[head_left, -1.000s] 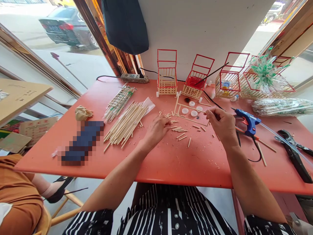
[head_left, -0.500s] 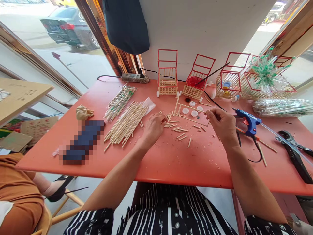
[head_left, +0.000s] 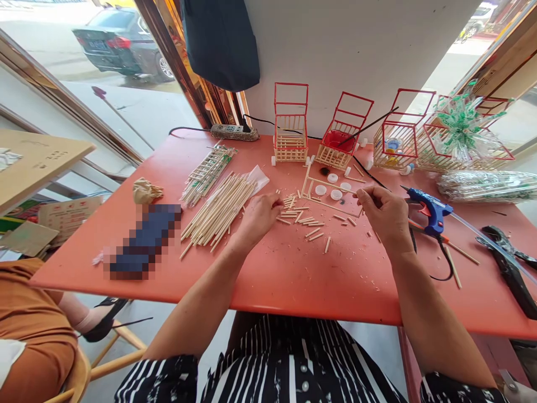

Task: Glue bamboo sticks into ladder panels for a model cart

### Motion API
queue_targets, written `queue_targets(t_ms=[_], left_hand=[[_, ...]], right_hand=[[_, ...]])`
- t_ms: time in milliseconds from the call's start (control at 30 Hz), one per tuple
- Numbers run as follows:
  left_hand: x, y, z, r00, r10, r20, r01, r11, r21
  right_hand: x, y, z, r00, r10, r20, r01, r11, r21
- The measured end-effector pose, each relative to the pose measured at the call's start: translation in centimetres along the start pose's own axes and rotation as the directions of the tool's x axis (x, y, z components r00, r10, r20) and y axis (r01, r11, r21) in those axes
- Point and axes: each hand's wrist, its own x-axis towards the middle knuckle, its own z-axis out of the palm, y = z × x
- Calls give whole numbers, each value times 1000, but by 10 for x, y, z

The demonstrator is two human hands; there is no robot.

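Observation:
My left hand (head_left: 260,217) is closed, its thumb and fingertips pinched at the left edge of a pile of short cut sticks (head_left: 290,202). Whatever lies between those fingertips is too small to make out. My right hand (head_left: 386,215) is also pinched, over the right end of a thin wooden stick frame (head_left: 331,182) lying on the table; I cannot tell whether the fingers grip it or a small piece. White round caps (head_left: 336,194) sit within and beside the frame. Left of my left hand lies a bundle of long wooden sticks (head_left: 220,212).
Small stick carts with red trim (head_left: 291,123) line the back of the red table (head_left: 268,280). A blue glue gun (head_left: 434,212) and black-handled cutters (head_left: 505,268) lie right. A power strip (head_left: 235,132), crumpled paper (head_left: 146,191) and a blurred dark object (head_left: 145,240) are left. Someone sits at far left.
The whole view has shifted slightly. My left hand's fingers have curled closer together by the short sticks, a few of which have moved. My right hand keeps its pinch at the frame's end.

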Motion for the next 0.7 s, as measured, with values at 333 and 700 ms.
queue_targets(t_ms=[333,700], left_hand=[[5,2,-8,988,-111,-109,46,879,-475],[0,13,-9,986,-126,107,165,714,-680]], right_hand=[[0,1,3,973,24,229,-45,995,90],[-3,-8,0,925,65,376,-112,988,107]])
